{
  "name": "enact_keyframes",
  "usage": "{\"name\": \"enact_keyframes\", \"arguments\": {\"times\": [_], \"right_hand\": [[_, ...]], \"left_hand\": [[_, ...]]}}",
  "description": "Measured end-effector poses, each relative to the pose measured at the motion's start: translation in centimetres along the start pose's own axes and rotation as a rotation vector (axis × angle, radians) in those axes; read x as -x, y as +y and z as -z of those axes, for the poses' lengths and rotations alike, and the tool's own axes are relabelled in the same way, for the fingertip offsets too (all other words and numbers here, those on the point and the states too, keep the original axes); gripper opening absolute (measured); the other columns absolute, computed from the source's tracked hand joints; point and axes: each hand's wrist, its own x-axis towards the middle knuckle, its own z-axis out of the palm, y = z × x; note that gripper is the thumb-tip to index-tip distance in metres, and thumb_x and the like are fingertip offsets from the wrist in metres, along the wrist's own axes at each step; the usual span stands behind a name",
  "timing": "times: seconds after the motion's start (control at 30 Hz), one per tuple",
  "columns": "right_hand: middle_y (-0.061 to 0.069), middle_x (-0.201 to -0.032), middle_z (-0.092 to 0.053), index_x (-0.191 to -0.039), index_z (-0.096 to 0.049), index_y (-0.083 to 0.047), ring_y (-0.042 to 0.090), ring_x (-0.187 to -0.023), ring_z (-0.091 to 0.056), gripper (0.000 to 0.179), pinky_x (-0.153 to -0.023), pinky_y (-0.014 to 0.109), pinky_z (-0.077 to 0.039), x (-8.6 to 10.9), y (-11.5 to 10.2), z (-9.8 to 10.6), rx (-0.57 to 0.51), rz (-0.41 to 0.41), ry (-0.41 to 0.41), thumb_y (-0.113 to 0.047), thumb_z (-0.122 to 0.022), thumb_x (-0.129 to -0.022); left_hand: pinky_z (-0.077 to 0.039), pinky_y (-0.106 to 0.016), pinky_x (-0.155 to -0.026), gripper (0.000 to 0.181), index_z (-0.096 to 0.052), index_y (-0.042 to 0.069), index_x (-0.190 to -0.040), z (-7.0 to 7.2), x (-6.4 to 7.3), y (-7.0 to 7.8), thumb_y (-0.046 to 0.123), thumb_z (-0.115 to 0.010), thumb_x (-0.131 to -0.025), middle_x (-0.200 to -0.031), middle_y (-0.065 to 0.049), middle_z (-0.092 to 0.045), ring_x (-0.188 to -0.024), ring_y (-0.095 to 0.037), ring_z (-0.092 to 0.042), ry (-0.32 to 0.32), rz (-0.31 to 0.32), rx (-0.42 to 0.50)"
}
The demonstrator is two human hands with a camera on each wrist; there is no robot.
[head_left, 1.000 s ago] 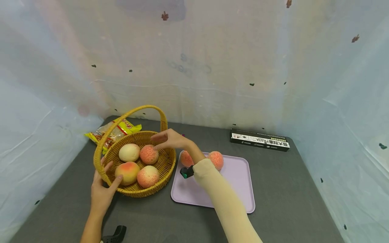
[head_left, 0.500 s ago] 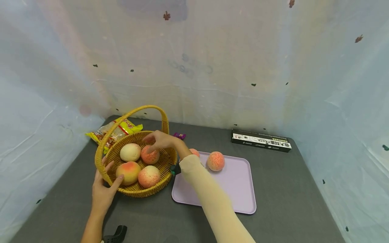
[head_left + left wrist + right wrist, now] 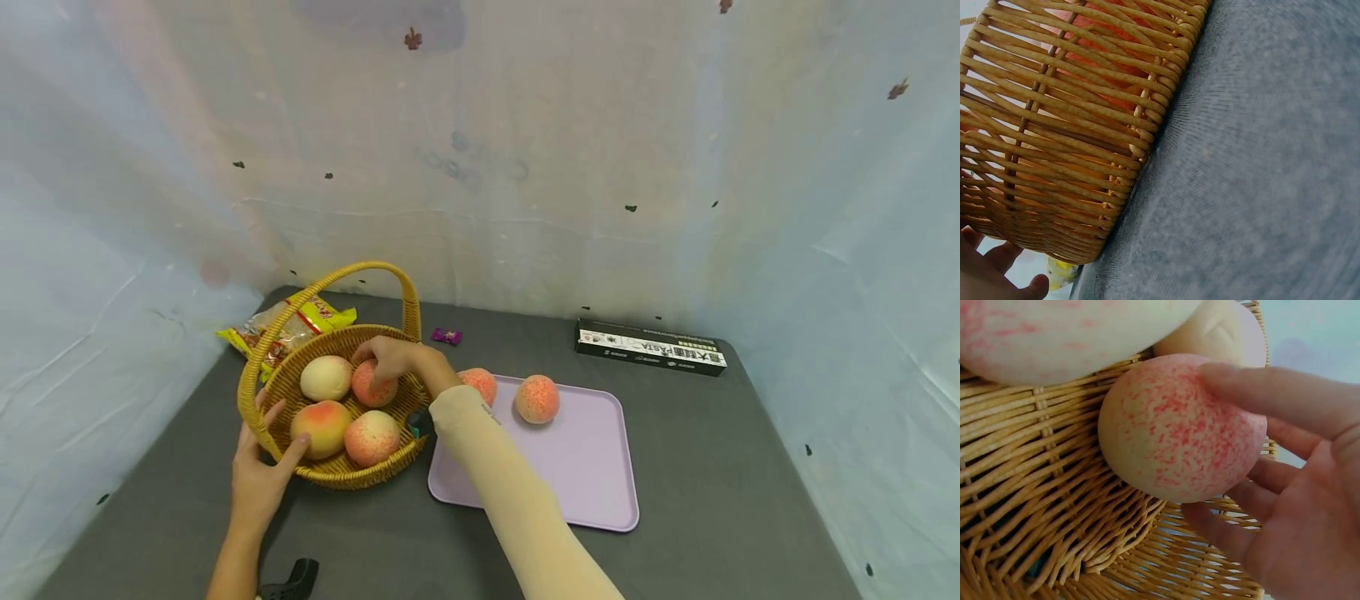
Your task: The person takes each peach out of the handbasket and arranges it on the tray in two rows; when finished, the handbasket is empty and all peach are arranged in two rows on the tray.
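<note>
A yellow wicker basket (image 3: 341, 479) with a tall handle stands on the left of the table, several peaches in it. My left hand (image 3: 258, 479) holds its near left side by the handle's base, thumb over the rim; in the left wrist view its fingers (image 3: 1004, 255) touch the weave. Inside the basket, my right hand (image 3: 393, 360) grips a pink-speckled peach (image 3: 1172, 428) between thumb and fingers, at the back right. A cream peach (image 3: 326, 378), a yellow-orange one (image 3: 322, 429) and another speckled one (image 3: 372, 438) lie around it.
A lilac tray (image 3: 585, 467) right of the basket bears two speckled peaches (image 3: 537, 399). A small purple packet (image 3: 447, 336) lies behind it. At the back are a yellow snack bag (image 3: 318, 315) on the left and a black pasta box (image 3: 651, 347) on the right.
My right hand has moved left and down over the peach at the basket's back right and taken hold of it. My left hand has stayed on the basket.
</note>
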Motion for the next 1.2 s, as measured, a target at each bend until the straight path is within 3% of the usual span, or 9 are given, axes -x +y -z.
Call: {"name": "enact_keyframes", "arguments": {"times": [0.1, 0.27, 0.4, 0.5, 0.7, 1.03, 1.2], "right_hand": [[0.009, -0.143, -0.051, -0.143, -0.053, -0.006, 0.015, -0.121, -0.050, 0.065, -0.093, 0.022, -0.043, 0.0, 0.1, -0.1, 0.017, -0.012, -0.019, -0.002, -0.075, -0.082], [0.009, -0.143, -0.050, -0.145, -0.050, -0.007, 0.012, -0.114, -0.049, 0.069, -0.092, 0.020, -0.043, 0.1, 0.3, -0.1, 0.034, -0.013, -0.041, -0.001, -0.077, -0.081], [0.008, -0.143, -0.051, -0.145, -0.051, -0.007, 0.010, -0.112, -0.050, 0.070, -0.090, 0.018, -0.043, 0.1, 0.3, -0.1, 0.029, -0.009, -0.038, 0.000, -0.078, -0.081], [0.008, -0.142, -0.053, -0.144, -0.052, -0.007, 0.010, -0.112, -0.051, 0.069, -0.090, 0.018, -0.044, 0.2, 0.3, -0.1, 0.023, -0.002, -0.028, 0.000, -0.079, -0.081], [0.009, -0.140, -0.055, -0.143, -0.054, -0.005, 0.012, -0.116, -0.053, 0.064, -0.090, 0.019, -0.044, 0.4, 0.2, 0.2, 0.007, 0.021, 0.010, 0.002, -0.076, -0.082], [0.009, -0.137, -0.055, -0.143, -0.053, -0.003, 0.015, -0.111, -0.055, 0.062, -0.086, 0.022, -0.047, 2.0, 0.0, 1.5, -0.043, 0.089, 0.073, -0.007, -0.076, -0.086], [0.007, -0.134, -0.058, -0.144, -0.053, -0.007, 0.012, -0.109, -0.057, 0.062, -0.087, 0.022, -0.048, 3.7, 0.5, 2.0, -0.059, 0.142, 0.127, -0.015, -0.077, -0.088]], "left_hand": [[-0.019, -0.037, -0.115, 0.060, -0.051, 0.001, -0.144, 0.0, 0.1, 0.3, -0.002, -0.072, -0.088, -0.163, 0.000, -0.024, -0.150, -0.020, -0.017, 0.000, -0.005, -0.005], [-0.020, -0.024, -0.110, 0.058, -0.051, -0.003, -0.142, -0.1, 0.6, 2.3, -0.005, -0.070, -0.087, -0.163, -0.005, -0.025, -0.150, -0.024, -0.018, 0.003, -0.042, 0.002], [-0.019, -0.022, -0.109, 0.057, -0.050, -0.005, -0.142, -0.1, 0.9, 3.4, -0.005, -0.069, -0.088, -0.163, -0.006, -0.026, -0.150, -0.027, -0.019, 0.006, -0.064, 0.003], [-0.020, -0.022, -0.108, 0.057, -0.050, -0.004, -0.143, -0.1, 0.7, 2.6, -0.005, -0.069, -0.088, -0.163, -0.005, -0.026, -0.150, -0.026, -0.020, 0.003, -0.063, -0.002], [-0.020, -0.024, -0.110, 0.061, -0.051, 0.002, -0.145, 0.1, -0.1, -0.2, -0.003, -0.072, -0.088, -0.163, 0.000, -0.024, -0.150, -0.022, -0.018, 0.001, -0.017, -0.023], [-0.017, -0.053, -0.116, 0.062, -0.051, 0.002, -0.145, 0.1, -0.3, -0.6, -0.001, -0.073, -0.087, -0.163, 0.006, -0.024, -0.150, -0.020, -0.016, -0.001, -0.018, 0.006], [-0.019, -0.035, -0.114, 0.062, -0.051, 0.001, -0.145, 0.0, -0.1, -0.4, -0.003, -0.072, -0.087, -0.163, 0.006, -0.025, -0.150, -0.020, -0.018, 0.003, -0.006, -0.012]]}}
